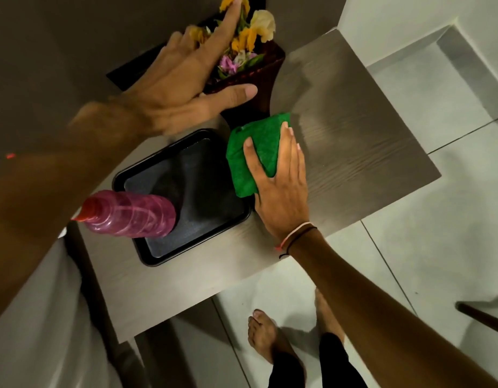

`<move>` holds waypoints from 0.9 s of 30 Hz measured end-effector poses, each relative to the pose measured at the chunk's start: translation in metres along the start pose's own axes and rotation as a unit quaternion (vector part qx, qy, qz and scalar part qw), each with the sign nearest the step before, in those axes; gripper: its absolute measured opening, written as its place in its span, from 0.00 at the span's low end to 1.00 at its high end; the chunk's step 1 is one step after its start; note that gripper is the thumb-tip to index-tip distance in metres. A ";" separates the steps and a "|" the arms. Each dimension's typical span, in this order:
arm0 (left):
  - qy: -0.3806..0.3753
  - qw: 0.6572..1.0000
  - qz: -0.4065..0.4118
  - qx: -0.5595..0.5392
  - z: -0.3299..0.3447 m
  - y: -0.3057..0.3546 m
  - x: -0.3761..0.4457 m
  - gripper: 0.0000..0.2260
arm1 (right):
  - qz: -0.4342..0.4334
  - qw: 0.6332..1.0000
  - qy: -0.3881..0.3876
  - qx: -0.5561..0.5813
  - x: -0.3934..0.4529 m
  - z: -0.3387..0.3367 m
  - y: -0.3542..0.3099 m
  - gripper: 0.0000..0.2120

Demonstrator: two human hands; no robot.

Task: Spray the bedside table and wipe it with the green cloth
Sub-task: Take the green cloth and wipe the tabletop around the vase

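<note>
The bedside table [354, 130] has a pale wood-grain top. My right hand [281, 189] presses a folded green cloth [256, 152] flat on the tabletop, beside a black tray. A pink spray bottle [130, 214] with a red cap stands on that tray's near left corner. My left hand [183, 88] grips the rim of a dark woven basket [259, 82] of flowers at the back of the table, thumb on its near side and a finger among the blooms.
The black tray [214, 228] takes up the table's left middle. Yellow, white and pink flowers [248, 40] fill the basket. Pale floor tiles [438, 247] lie to the right, and my bare feet [267, 337] stand below the table's front edge.
</note>
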State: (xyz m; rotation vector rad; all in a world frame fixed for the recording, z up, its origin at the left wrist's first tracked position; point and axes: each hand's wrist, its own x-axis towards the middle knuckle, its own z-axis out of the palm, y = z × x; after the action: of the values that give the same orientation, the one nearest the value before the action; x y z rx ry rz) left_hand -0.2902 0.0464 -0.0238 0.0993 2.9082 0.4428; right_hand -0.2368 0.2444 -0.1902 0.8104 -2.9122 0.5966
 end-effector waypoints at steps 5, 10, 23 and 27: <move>0.000 0.999 0.021 0.025 0.000 0.001 -0.001 0.46 | -0.086 0.994 -0.030 -0.053 -0.008 -0.010 0.025 0.37; -0.004 0.997 0.034 0.067 0.001 -0.005 0.003 0.45 | -0.082 0.990 -0.077 -0.081 -0.026 -0.015 0.027 0.41; -0.002 0.991 0.066 0.117 -0.007 -0.006 0.013 0.44 | -0.046 0.967 -0.242 -0.068 -0.061 -0.032 0.029 0.37; -0.033 0.994 0.043 0.099 -0.013 -0.013 0.015 0.42 | 0.004 0.975 -0.209 0.069 -0.054 -0.056 0.024 0.38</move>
State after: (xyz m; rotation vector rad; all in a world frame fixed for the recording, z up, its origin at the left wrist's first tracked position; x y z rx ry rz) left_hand -0.3081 0.0314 -0.0185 0.2646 2.8830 0.1597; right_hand -0.2050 0.3104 -0.1555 1.0561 -3.2784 0.7150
